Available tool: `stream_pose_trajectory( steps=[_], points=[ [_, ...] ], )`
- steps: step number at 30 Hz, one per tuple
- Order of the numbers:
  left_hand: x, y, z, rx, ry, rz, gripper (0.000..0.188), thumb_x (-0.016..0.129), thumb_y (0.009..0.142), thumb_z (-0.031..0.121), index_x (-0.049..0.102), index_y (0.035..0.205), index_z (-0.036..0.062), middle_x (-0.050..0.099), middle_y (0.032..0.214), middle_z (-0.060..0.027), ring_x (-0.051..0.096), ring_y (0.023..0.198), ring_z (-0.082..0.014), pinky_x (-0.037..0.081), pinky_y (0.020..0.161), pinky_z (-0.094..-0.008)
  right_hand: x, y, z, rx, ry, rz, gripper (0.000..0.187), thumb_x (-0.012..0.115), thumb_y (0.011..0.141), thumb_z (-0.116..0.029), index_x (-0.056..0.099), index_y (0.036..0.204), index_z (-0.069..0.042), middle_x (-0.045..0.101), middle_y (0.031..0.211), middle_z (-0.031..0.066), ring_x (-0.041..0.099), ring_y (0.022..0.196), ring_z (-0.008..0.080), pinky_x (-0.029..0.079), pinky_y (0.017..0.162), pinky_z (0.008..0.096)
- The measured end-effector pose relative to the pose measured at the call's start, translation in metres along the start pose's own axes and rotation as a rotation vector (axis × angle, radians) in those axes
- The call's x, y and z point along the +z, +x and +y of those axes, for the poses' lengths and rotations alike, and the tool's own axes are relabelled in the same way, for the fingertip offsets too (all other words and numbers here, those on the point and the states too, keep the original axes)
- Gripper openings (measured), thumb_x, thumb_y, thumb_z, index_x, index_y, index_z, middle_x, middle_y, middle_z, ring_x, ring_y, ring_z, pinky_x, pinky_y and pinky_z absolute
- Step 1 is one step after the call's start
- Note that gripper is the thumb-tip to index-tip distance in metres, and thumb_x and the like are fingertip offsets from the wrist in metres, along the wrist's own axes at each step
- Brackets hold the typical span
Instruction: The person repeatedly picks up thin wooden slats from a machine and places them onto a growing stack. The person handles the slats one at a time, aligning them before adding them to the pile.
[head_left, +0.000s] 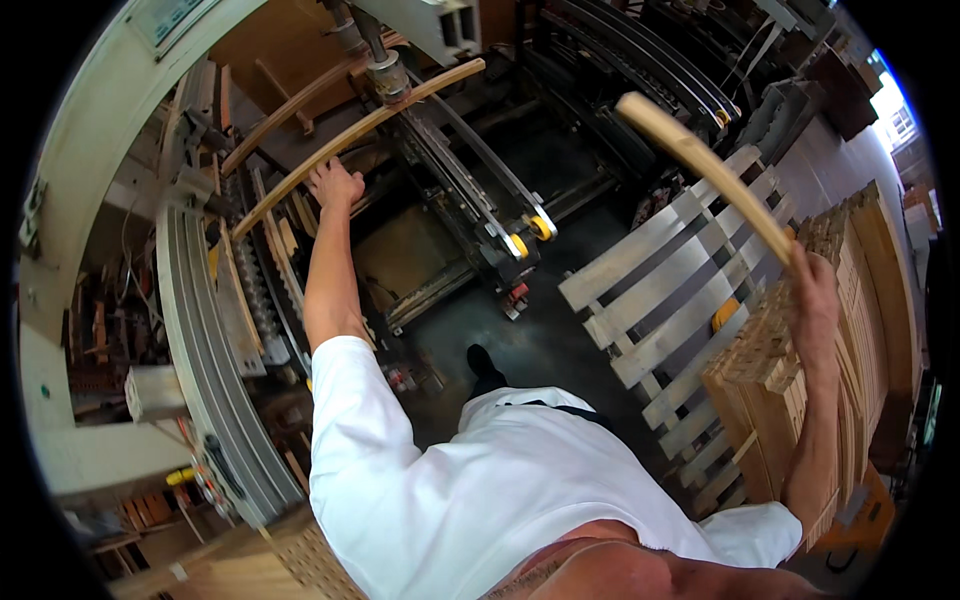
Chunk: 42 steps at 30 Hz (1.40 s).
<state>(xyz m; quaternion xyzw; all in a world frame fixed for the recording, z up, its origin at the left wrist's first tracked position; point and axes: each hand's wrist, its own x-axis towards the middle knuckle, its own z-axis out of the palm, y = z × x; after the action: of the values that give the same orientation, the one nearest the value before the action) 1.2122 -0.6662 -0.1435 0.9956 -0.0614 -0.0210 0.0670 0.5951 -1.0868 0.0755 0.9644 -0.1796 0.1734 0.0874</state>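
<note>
Pale-wood bar, reaching up and left from the right hand, which is closed around its near end; probably stiff, fairly light, better balanced if gripped mid-length. Long curved strip, just beyond the left hand; fingers part-curled, contact unclear; likely rigid. Right of left hand: belted rail. Left of right hand: slatted pallet; below: stacked boards.

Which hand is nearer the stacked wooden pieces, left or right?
Right. The right hand appears just over the stacked wooden pieces, gripping a wooden bar. The left hand is well away to their left, at the long curved strip.
</note>
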Motion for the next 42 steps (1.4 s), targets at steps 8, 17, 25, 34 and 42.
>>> stream_pose_trajectory(
  steps=[8, 17, 25, 34, 42],
  points=[
    [0.013, 0.06, -0.004, 0.265, 0.075, 0.213, 0.069, 0.071, 0.084, 0.046, 0.048, 0.141, 0.0141, 0.056, 0.132, -0.018, 0.051, 0.126, -0.0372, 0.033, 0.108, -0.0575, 0.039, 0.143, -0.192, -0.306, 0.151, -0.228, 0.048, 0.062, 0.083, 0.006, 0.059, 0.129, -0.003, 0.056, 0.104, 0.0146, 0.056, 0.097, 0.0343, 0.048, 0.083, 0.0426],
    [0.017, -0.199, 0.017, 0.492, -0.373, -0.137, 0.036, 0.075, 0.083, 0.027, 0.062, 0.111, 0.0109, 0.067, 0.095, -0.0165, 0.067, 0.088, -0.0385, 0.054, 0.073, -0.051, 0.196, 0.294, -0.347, -0.722, 0.38, -0.238, 0.055, 0.063, 0.073, 0.003, 0.057, 0.126, -0.007, 0.054, 0.1, 0.0159, 0.056, 0.099, 0.0372, 0.05, 0.08, 0.0462],
    [-0.014, -0.307, 0.01, 0.341, -0.531, -0.28, 0.035, 0.073, 0.085, 0.022, 0.066, 0.117, 0.0092, 0.067, 0.096, -0.0159, 0.064, 0.092, -0.0384, 0.051, 0.078, -0.0489, 0.322, 0.388, -0.545, -0.983, 0.456, -0.139, 0.047, 0.065, 0.08, -0.006, 0.058, 0.127, -0.012, 0.057, 0.106, 0.0162, 0.058, 0.104, 0.0382, 0.052, 0.084, 0.0467],
    [-0.055, -0.373, 0.019, -0.053, -0.484, -0.223, 0.036, 0.072, 0.085, 0.023, 0.064, 0.117, 0.0098, 0.066, 0.094, -0.0134, 0.065, 0.091, -0.0349, 0.051, 0.076, -0.0479, 0.379, 0.447, -0.596, -0.834, 0.433, 0.05, 0.024, 0.056, 0.089, -0.017, 0.067, 0.11, -0.014, 0.067, 0.103, 0.0127, 0.065, 0.097, 0.0333, 0.053, 0.082, 0.046],
    [-0.095, -0.406, 0.017, -0.257, -0.486, -0.151, 0.039, 0.073, 0.084, 0.027, 0.065, 0.118, 0.0083, 0.067, 0.095, -0.0153, 0.066, 0.089, -0.0367, 0.052, 0.074, -0.0463, 0.393, 0.454, -0.61, -0.883, 0.437, 0.177, 0.024, 0.056, 0.089, -0.017, 0.067, 0.11, -0.014, 0.067, 0.102, 0.0147, 0.067, 0.094, 0.0337, 0.054, 0.079, 0.0452]
  ],
)
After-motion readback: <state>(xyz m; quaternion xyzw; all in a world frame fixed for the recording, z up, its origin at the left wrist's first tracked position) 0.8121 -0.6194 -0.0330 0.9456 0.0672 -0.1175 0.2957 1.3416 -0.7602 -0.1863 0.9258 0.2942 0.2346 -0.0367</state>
